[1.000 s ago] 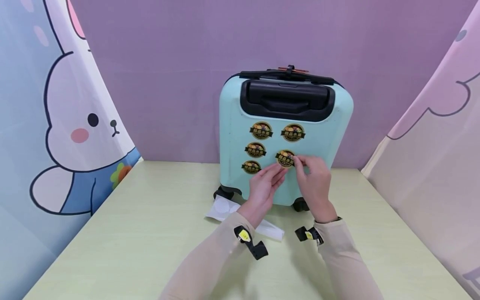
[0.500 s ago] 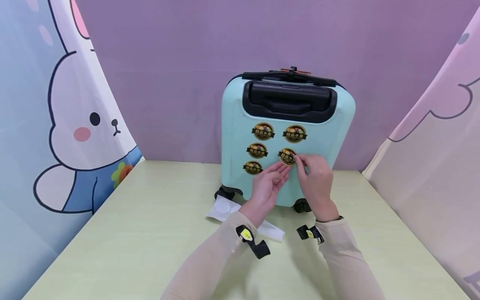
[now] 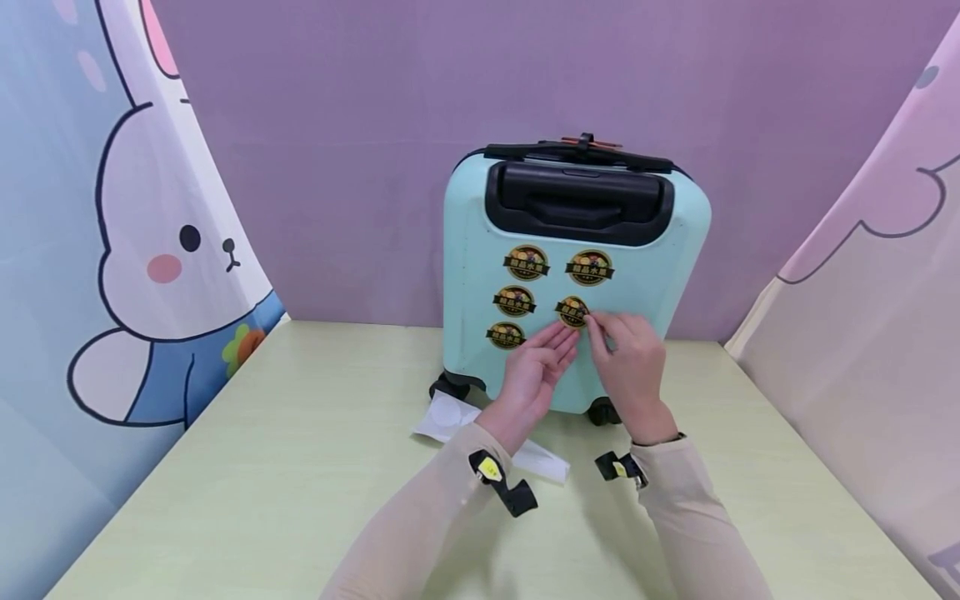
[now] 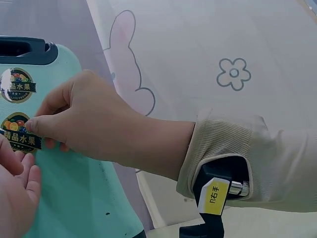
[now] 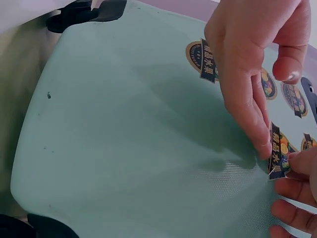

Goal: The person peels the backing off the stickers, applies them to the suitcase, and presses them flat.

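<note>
A light green suitcase stands upright in the head view. My right hand pinches the right edge of a round black and gold sticker between thumb and forefinger, against the suitcase's face. In the left wrist view that sticker shows fruit and a dark banner, with the right thumb over its edge. My left hand is palm up, its extended fingertips at the sticker's lower edge. From the right wrist, the left fingers reach down to the sticker's side. Several matching stickers are on the suitcase around it.
A white backing sheet lies on the pale table in front of the suitcase, partly hidden by the left forearm. Black wheels support the suitcase. A purple curtain hangs behind, with printed cloths at both sides.
The pinched sticker has shifted slightly up across the suitcase's face, with the right hand still holding its edge. The left fingers stay beneath it. The head view has moved a little.
</note>
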Demonstrator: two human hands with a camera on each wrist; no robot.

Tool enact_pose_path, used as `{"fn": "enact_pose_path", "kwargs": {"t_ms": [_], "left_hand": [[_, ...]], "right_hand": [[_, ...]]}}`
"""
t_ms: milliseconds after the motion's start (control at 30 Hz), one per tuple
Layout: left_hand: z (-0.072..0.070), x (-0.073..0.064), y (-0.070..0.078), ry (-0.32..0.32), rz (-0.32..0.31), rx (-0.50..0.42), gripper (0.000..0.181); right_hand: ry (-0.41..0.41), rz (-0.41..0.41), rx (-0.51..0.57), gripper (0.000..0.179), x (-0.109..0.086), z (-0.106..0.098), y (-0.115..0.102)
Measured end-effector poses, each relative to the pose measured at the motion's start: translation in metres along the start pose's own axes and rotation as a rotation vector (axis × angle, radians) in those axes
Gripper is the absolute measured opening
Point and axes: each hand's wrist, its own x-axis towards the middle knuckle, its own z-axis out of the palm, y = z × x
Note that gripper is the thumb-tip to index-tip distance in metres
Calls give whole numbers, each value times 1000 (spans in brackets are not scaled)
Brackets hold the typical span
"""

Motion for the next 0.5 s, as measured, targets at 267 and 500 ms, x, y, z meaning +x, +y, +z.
{"fn": "enact_pose_path", "kwargs": {"t_ms": [267, 500], "left_hand": [[-3, -4, 4, -41, -16, 2, 70], [-5, -8, 10, -84, -53, 5, 73]], "right_hand": [[20, -67, -35, 23, -6, 2, 2], [-13, -91, -109, 29, -13, 1, 4]]}}
